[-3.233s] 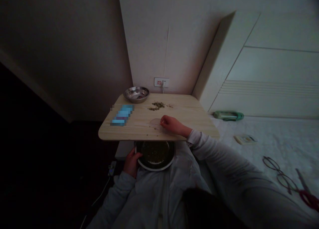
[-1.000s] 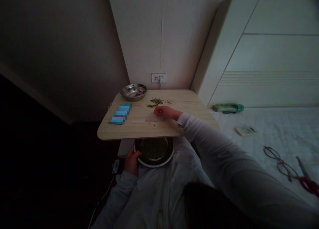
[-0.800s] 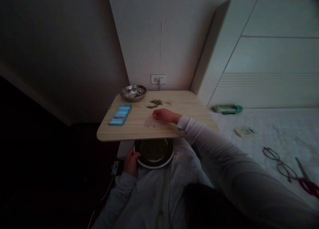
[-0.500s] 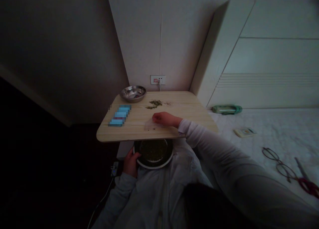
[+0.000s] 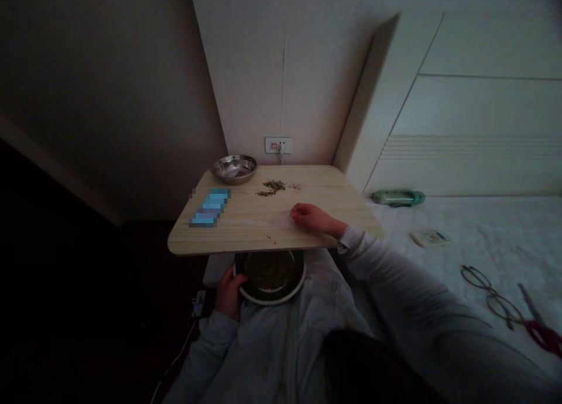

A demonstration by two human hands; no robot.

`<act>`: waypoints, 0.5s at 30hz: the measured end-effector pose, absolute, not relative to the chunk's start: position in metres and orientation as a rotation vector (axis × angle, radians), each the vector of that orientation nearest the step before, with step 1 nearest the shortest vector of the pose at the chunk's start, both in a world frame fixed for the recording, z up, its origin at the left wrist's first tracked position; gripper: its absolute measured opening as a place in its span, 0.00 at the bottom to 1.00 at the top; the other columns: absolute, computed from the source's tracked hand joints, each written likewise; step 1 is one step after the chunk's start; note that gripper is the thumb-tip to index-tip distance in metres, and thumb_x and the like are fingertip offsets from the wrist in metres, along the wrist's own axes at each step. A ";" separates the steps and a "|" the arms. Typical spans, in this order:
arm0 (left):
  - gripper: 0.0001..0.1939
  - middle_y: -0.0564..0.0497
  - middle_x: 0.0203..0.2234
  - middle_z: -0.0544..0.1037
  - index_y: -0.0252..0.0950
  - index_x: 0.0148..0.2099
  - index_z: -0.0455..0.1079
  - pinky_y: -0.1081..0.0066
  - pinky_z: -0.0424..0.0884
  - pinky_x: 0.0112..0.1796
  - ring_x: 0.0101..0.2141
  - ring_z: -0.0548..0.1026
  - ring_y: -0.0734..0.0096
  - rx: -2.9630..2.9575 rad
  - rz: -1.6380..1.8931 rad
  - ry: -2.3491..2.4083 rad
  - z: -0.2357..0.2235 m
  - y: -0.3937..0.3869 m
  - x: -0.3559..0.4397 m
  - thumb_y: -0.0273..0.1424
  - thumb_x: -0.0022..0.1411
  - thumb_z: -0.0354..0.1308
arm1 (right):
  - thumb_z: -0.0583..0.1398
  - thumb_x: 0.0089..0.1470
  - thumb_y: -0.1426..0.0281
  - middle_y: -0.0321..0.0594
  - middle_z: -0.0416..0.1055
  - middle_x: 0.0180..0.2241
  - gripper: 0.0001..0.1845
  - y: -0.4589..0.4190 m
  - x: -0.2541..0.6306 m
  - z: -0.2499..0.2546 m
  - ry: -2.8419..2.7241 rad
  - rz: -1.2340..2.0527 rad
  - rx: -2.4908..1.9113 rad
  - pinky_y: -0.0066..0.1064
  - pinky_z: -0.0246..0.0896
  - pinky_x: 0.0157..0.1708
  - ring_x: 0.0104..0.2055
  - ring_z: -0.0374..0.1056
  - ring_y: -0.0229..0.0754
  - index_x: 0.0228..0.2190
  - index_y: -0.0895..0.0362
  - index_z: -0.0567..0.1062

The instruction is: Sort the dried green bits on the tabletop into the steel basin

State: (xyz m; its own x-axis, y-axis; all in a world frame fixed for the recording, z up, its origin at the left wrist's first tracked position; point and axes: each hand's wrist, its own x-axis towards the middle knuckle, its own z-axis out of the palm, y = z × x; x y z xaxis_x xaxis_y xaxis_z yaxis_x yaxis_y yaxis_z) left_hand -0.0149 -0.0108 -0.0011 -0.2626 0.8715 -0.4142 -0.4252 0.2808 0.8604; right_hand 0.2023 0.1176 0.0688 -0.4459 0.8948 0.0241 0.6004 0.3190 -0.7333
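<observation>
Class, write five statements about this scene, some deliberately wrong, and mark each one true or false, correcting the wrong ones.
1. The left hand grips the white-rimmed dish. True.
2. The right hand reaches into the metal bowl. False: the right hand is over the wooden table, apart from the metal bowl.
3. Small greenish bits lie scattered on the wooden table. True.
4. The green bottle stands upright. False: the green bottle lies on its side on the bed.
5. The eyeglasses lie beside the red-handled scissors. True.
</observation>
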 end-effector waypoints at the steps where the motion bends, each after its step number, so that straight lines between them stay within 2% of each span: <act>1: 0.16 0.56 0.18 0.71 0.34 0.32 0.67 0.72 0.63 0.27 0.25 0.70 0.69 0.462 1.325 1.310 0.000 -0.011 -0.015 0.24 0.34 0.53 | 0.50 0.46 0.66 0.34 0.61 0.21 0.11 0.113 0.208 0.068 -2.152 0.931 -1.328 0.23 0.50 0.24 0.22 0.54 0.30 0.27 0.61 0.66; 8: 0.18 0.55 0.18 0.72 0.34 0.34 0.67 0.72 0.63 0.26 0.23 0.70 0.70 0.445 1.298 1.328 0.002 -0.010 -0.014 0.24 0.34 0.54 | 0.49 0.47 0.67 0.33 0.61 0.20 0.10 0.086 0.211 0.056 -2.096 0.873 -1.339 0.23 0.48 0.23 0.23 0.54 0.31 0.25 0.60 0.66; 12: 0.23 0.53 0.21 0.74 0.34 0.38 0.67 0.71 0.64 0.28 0.25 0.71 0.68 0.465 1.304 1.259 0.000 -0.009 -0.016 0.23 0.34 0.54 | 0.51 0.46 0.67 0.33 0.61 0.18 0.10 0.077 0.203 0.049 -2.055 0.800 -1.330 0.23 0.46 0.22 0.21 0.53 0.30 0.25 0.60 0.68; 15: 0.24 0.54 0.21 0.74 0.35 0.40 0.67 0.71 0.64 0.29 0.27 0.72 0.68 0.448 1.315 1.257 -0.001 -0.009 -0.017 0.23 0.33 0.54 | 0.52 0.45 0.67 0.31 0.59 0.16 0.10 0.071 0.201 0.049 -2.044 0.891 -1.263 0.22 0.45 0.22 0.20 0.52 0.29 0.25 0.60 0.69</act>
State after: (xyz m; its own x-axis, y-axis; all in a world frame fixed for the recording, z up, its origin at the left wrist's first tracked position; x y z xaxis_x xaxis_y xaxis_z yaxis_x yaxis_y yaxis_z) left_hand -0.0171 -0.0086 -0.0013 -0.2237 0.8783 -0.4226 -0.4622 0.2862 0.8393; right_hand 0.2008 0.0715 0.0488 -0.3904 0.9126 0.1217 0.5320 0.3315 -0.7792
